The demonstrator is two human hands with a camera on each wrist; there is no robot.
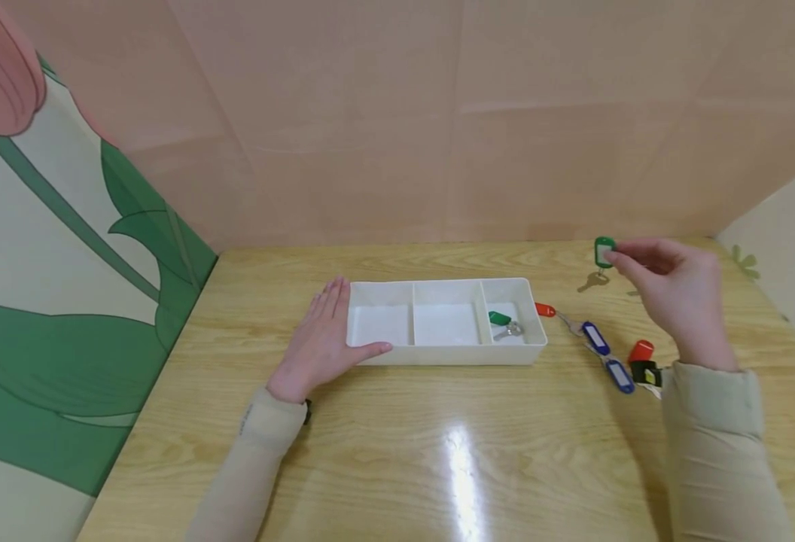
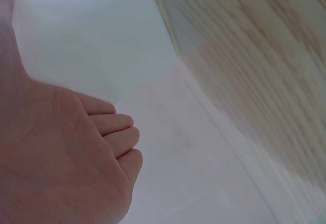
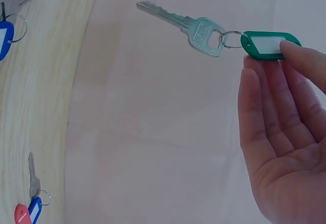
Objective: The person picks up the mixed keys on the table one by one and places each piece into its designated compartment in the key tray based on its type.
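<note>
My right hand [image 1: 685, 293] pinches a green key tag [image 1: 604, 248] between thumb and fingers, raised over the right side of the table. From the tag's ring hangs a silver key [image 3: 202, 34], its teeth showing in the right wrist view. My left hand [image 1: 319, 339] rests against the left end of a white three-compartment box [image 1: 452, 356], fingers straight and thumb along the front rim. Another green key tag [image 1: 500, 318] with a key lies in the box's right compartment. The left wrist view shows the left palm beside the box's white wall [image 2: 91, 35].
Right of the box, a red key tag [image 1: 545, 309] lies near its wall. Two blue key tags [image 1: 595, 338] with keys, another red tag [image 1: 641, 350] and a black tag [image 1: 644, 373] lie beside the right forearm. A pinkish wall [image 1: 370, 150] stands behind the wooden table [image 1: 384, 444].
</note>
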